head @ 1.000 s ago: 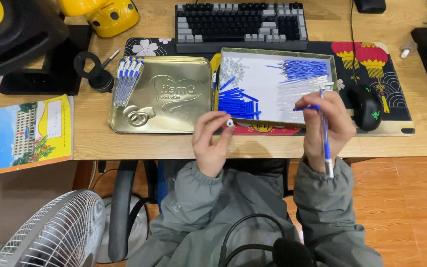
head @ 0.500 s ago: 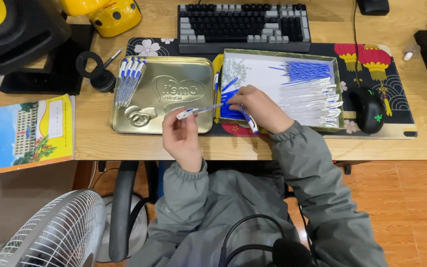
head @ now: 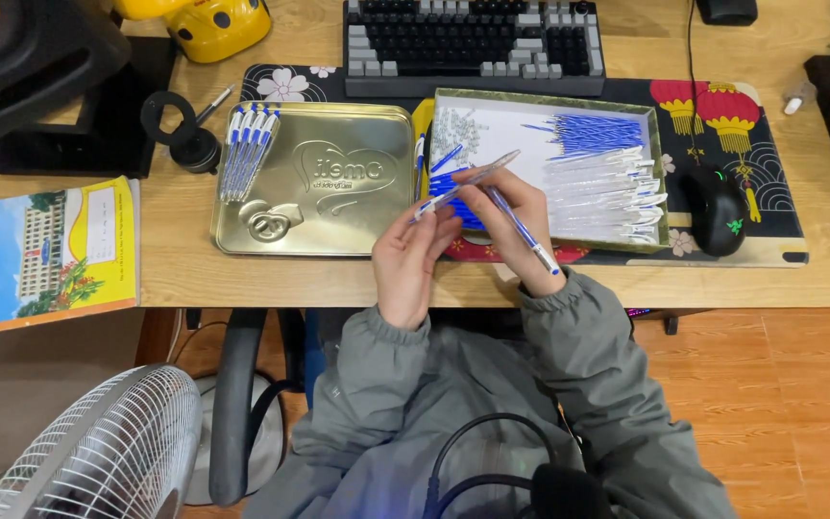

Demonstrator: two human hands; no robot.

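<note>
My left hand (head: 413, 261) and my right hand (head: 513, 223) meet over the desk's front edge, between the two tins. Together they hold a clear pen barrel (head: 468, 182) lying at a slant, its tip toward the left. My right hand also keeps a blue pen refill (head: 528, 238) between its fingers, its tip pointing down to the right. Just beyond my hands an open tin tray (head: 657, 135) holds blue caps, a pile of clear barrels (head: 599, 197), blue refills (head: 596, 132) and small springs. On the gold tin lid (head: 319, 183) to the left lie several finished pens (head: 245, 152).
A keyboard (head: 473, 43) stands behind the tins on a patterned desk mat (head: 766, 163). A black mouse (head: 717, 210) lies right of the tray. A colourful booklet (head: 40, 252) lies at the left, with a black stand and a yellow object behind. A fan (head: 98, 452) and chair stand below the desk.
One second ago my hands were apart near the desk edge, the right one holding a pen. The right hand then reached into the tray's left side; now both hands have joined on a clear barrel.
</note>
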